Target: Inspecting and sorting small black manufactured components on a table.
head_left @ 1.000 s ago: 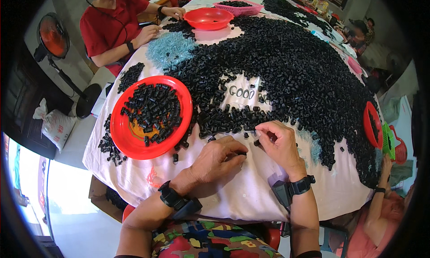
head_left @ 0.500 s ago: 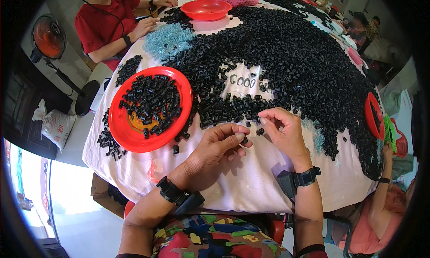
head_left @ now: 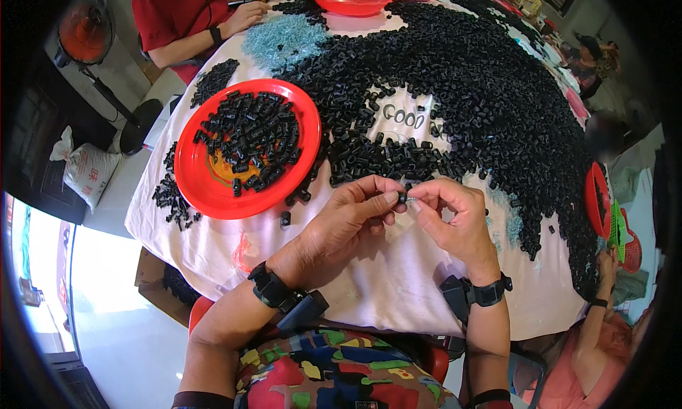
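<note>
One small black tube (head_left: 402, 197) between two hands at the table's (head_left: 405, 288) near edge, with a large heap lying loose beyond.
The left hand (head_left: 353, 218) holds the tube between thumb and forefinger; the right hand (head_left: 458, 213) is pinched narrow against its end, on what looks like a clear bit (head_left: 412, 201), too small to be sure of. This piece seems partway done, the two parts meeting but not clearly joined. Toward the table's left edge, the red plate (head_left: 190, 174) bears a mound of black pieces; whether they are finished cannot be told. Much more looks left: the black heap (head_left: 490, 82) reaches the right edge, and a pale blue pile (head_left: 284, 39) lies farther up the left edge.
</note>
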A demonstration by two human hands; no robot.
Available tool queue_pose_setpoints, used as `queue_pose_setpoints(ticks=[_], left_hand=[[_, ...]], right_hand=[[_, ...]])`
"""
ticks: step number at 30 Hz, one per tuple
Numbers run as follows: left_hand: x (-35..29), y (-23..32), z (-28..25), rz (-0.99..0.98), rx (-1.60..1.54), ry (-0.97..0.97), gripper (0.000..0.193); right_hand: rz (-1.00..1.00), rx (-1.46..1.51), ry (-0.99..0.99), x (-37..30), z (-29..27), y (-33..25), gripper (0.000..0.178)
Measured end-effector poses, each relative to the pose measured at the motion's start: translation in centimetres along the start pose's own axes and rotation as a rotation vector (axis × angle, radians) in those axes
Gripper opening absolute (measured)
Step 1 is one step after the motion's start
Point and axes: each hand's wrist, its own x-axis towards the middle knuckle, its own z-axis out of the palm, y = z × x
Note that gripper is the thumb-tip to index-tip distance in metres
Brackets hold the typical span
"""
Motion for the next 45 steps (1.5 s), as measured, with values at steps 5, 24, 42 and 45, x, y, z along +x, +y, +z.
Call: queue_pose_setpoints(ticks=[5,24,42,45], left_hand=[[-0.2,0.2,0.8,0.011,0.054,0.084,0.014],[1.1,-1.5,-1.2,0.284,0.506,-0.056,0.026],[0.9,-1.0,-1.6,0.242,0.556,-0.027,0.024],[-0.3,0.1,0.0,0.065,0.323,0.021,0.023]], right_hand=[[0.011,-0.002,0.017,0.1,-0.1,0.2,0.015],[-0.001,0.023,0.023,-0.1,-0.1,-0.2,0.014],[-0.252,-0.227,-0.018,0.4,-0.2,-0.8,0.021],[-0.254,-0.210,0.016,0.4,-0.4,-1.1,0.021]])
